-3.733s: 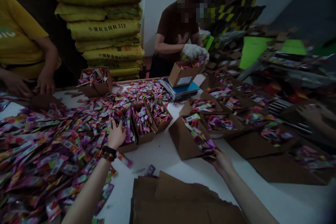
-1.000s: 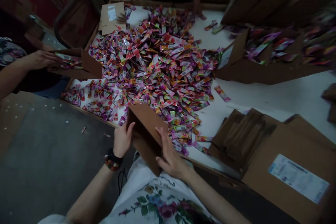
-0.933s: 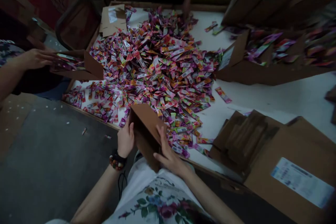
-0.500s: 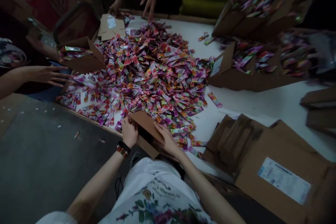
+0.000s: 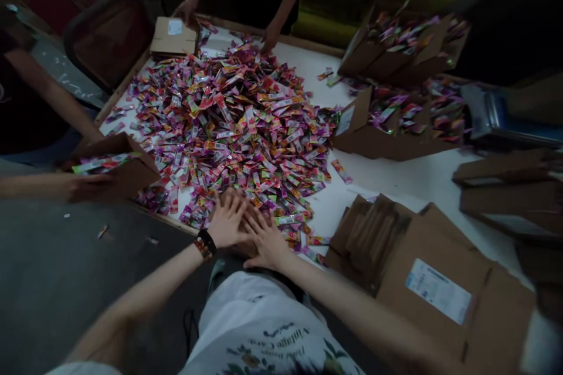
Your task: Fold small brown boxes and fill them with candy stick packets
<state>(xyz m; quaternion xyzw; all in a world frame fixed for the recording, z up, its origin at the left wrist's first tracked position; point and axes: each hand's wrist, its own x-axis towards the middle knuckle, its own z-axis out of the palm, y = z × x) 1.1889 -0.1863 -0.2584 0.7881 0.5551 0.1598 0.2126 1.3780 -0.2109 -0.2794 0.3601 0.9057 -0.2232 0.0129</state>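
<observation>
A small brown cardboard box (image 5: 250, 205) is at the near edge of the table, largely covered by my hands. My left hand (image 5: 227, 225) lies on it, fingers spread and stretched out. Beside it, my right hand (image 5: 267, 241) presses flat on the same box, also with fingers spread. The left wrist carries a dark band and a beaded bracelet. Just beyond the box rises a big heap of small colourful wrapped packets (image 5: 246, 123), mostly pink, purple and orange. What the box holds is hidden.
One co-worker at left holds an open box (image 5: 127, 167) with packets. Another person's hands reach in at the far side, by a closed box (image 5: 173, 38). Packet-filled boxes (image 5: 396, 135) stand at right. Flattened cardboard (image 5: 400, 281) lies near right on the white table (image 5: 378, 179).
Both my hands have gone from gripping the box's sides to lying flat over it. The left co-worker's box has moved nearer, and the far person's right hand has dropped to the heap.
</observation>
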